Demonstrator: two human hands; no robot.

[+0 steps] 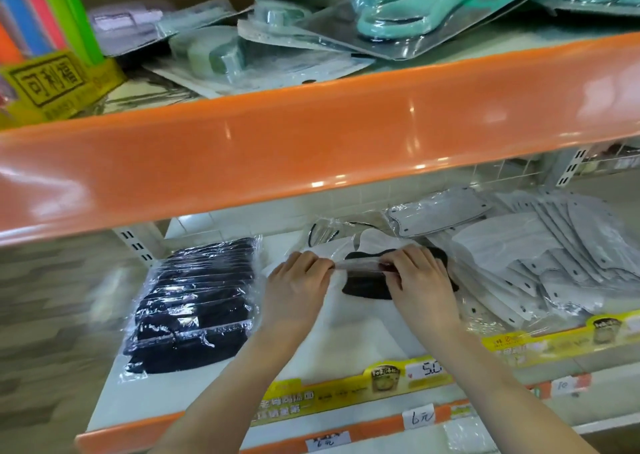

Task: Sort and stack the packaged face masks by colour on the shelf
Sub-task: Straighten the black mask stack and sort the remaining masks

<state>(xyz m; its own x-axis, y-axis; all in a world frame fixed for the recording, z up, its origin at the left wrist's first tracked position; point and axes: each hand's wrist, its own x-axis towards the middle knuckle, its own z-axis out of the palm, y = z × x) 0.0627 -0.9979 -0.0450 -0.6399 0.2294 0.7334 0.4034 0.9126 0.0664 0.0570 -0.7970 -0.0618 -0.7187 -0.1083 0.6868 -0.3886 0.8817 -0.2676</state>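
A stack of black packaged masks [194, 301] lies on the left of the white lower shelf [349, 349]. A spread pile of grey packaged masks [540, 253] covers the right side. In the middle lie loose packets, among them a white mask [372, 240] and a black mask [363, 285]. My left hand [294, 289] and my right hand [422, 282] each pinch one end of a thin clear packet [358, 265] held above the black mask. What is inside that packet is too blurred to tell.
An orange shelf edge [311, 149] juts out just above my hands. The upper shelf holds clear blister packs with teal items [408, 14] and a yellow display box of coloured lighters [45, 83]. Yellow label strips and price tags [419, 417] line the lower shelf's front.
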